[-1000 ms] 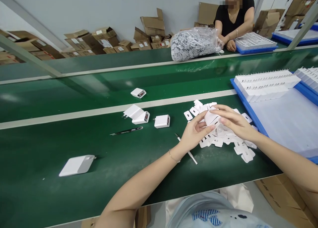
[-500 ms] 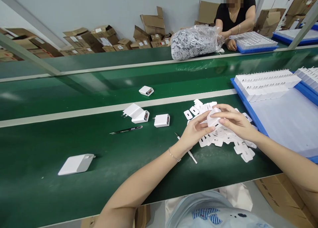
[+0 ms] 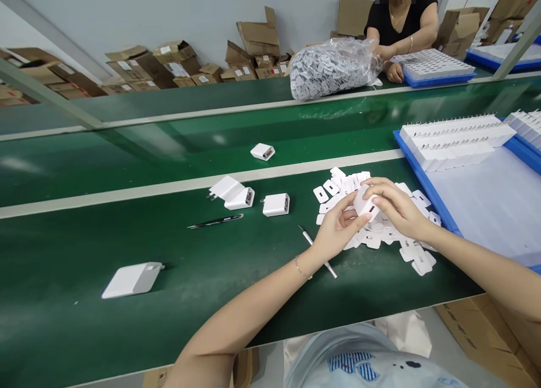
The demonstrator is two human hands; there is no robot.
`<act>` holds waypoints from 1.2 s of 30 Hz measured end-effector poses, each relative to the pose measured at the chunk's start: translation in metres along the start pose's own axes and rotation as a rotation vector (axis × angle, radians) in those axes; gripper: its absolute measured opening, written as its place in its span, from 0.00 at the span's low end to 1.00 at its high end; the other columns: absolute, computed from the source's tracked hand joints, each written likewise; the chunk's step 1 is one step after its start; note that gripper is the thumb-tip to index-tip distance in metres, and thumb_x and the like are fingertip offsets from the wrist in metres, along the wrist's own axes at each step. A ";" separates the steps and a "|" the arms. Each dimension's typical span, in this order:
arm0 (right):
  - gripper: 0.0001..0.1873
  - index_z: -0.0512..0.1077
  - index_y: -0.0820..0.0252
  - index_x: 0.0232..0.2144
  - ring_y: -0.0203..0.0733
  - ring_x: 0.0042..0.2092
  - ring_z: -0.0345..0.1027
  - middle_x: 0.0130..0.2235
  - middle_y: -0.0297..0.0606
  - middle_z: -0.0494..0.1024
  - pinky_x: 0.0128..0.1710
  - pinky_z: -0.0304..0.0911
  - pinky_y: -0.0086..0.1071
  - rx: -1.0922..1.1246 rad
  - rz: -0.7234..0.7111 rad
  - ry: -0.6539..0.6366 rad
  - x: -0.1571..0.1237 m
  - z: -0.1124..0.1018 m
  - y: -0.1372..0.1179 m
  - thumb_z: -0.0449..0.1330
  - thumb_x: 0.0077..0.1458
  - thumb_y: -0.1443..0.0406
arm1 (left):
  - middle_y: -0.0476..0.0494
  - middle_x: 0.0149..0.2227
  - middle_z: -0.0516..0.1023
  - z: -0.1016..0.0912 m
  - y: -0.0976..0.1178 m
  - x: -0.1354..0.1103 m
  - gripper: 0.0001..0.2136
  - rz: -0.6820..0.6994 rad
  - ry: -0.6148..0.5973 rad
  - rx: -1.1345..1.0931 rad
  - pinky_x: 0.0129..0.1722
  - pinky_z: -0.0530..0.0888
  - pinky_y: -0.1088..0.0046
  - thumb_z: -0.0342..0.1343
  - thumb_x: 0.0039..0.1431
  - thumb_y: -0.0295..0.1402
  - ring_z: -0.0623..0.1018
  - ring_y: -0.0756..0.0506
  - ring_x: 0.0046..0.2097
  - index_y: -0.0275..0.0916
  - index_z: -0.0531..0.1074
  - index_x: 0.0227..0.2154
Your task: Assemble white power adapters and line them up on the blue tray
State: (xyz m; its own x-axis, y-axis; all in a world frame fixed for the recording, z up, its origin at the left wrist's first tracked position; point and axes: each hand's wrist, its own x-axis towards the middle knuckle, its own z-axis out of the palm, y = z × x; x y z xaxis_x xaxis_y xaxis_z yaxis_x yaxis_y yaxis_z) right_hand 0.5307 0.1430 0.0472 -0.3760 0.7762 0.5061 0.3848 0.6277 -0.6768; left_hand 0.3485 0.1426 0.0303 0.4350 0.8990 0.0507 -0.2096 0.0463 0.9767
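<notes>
My left hand (image 3: 338,228) and my right hand (image 3: 395,208) meet over a pile of small white flat pieces (image 3: 372,224) on the green bench. Between their fingertips they hold a white charger (image 3: 364,203) with its port end facing me. A thin metal pick (image 3: 318,253) lies just under my left wrist. Left of the hands two more white chargers (image 3: 275,204) (image 3: 236,195) rest on the bench, with black tweezers (image 3: 215,221) in front of them. A larger white adapter (image 3: 132,279) lies far left.
A blue tray (image 3: 426,179) with rows of white chargers (image 3: 452,141) stands at the right. One charger (image 3: 262,151) rides the belt behind. Across the line a person in black (image 3: 406,22) handles a clear bag of parts (image 3: 332,70) beside another tray (image 3: 435,67). Cardboard boxes (image 3: 169,67) line the wall.
The charger on the far belt has travelled to the right. My hands have turned the held charger so its port end shows, staying over the pile.
</notes>
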 end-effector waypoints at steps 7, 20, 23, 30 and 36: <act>0.15 0.71 0.50 0.50 0.45 0.55 0.66 0.52 0.42 0.71 0.55 0.64 0.44 0.043 0.066 -0.113 -0.001 -0.010 -0.005 0.50 0.68 0.57 | 0.38 0.48 0.78 -0.003 0.010 0.000 0.22 -0.082 -0.077 -0.121 0.48 0.78 0.60 0.70 0.49 0.40 0.82 0.42 0.41 0.36 0.76 0.46; 0.17 0.73 0.50 0.47 0.45 0.47 0.69 0.48 0.41 0.71 0.42 0.72 0.39 0.145 0.113 0.093 0.018 -0.074 -0.008 0.64 0.56 0.56 | 0.37 0.64 0.66 -0.033 0.049 0.016 0.31 -0.167 -0.067 -0.036 0.54 0.75 0.51 0.65 0.49 0.54 0.79 0.36 0.50 0.46 0.70 0.54; 0.19 0.74 0.49 0.46 0.44 0.44 0.70 0.47 0.39 0.73 0.39 0.73 0.38 0.082 0.189 0.453 0.015 -0.128 -0.003 0.68 0.51 0.58 | 0.39 0.60 0.69 -0.065 0.086 0.031 0.21 -0.082 0.028 0.173 0.56 0.73 0.55 0.67 0.52 0.45 0.76 0.37 0.53 0.43 0.75 0.47; 0.23 0.72 0.50 0.41 0.42 0.38 0.73 0.38 0.35 0.76 0.31 0.74 0.37 0.375 0.282 0.806 -0.010 -0.156 0.048 0.72 0.43 0.53 | 0.44 0.44 0.78 -0.059 0.107 0.070 0.13 -0.054 -0.007 0.410 0.54 0.72 0.54 0.62 0.56 0.48 0.77 0.37 0.46 0.45 0.79 0.36; 0.26 0.70 0.56 0.42 0.37 0.36 0.73 0.39 0.36 0.76 0.32 0.72 0.31 0.643 0.263 0.487 0.003 -0.094 0.030 0.72 0.44 0.52 | 0.35 0.61 0.68 0.051 0.063 0.090 0.32 -0.044 -0.306 0.069 0.54 0.75 0.53 0.55 0.54 0.61 0.70 0.33 0.60 0.42 0.71 0.53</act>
State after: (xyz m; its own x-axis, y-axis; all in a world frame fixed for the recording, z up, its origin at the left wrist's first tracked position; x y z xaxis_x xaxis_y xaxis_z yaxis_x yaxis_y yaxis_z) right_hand 0.6209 0.1700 0.0787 0.1203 0.9235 0.3641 -0.2004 0.3818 -0.9022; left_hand 0.4192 0.2045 0.1071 0.6881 0.7233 0.0580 -0.1289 0.0433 0.9907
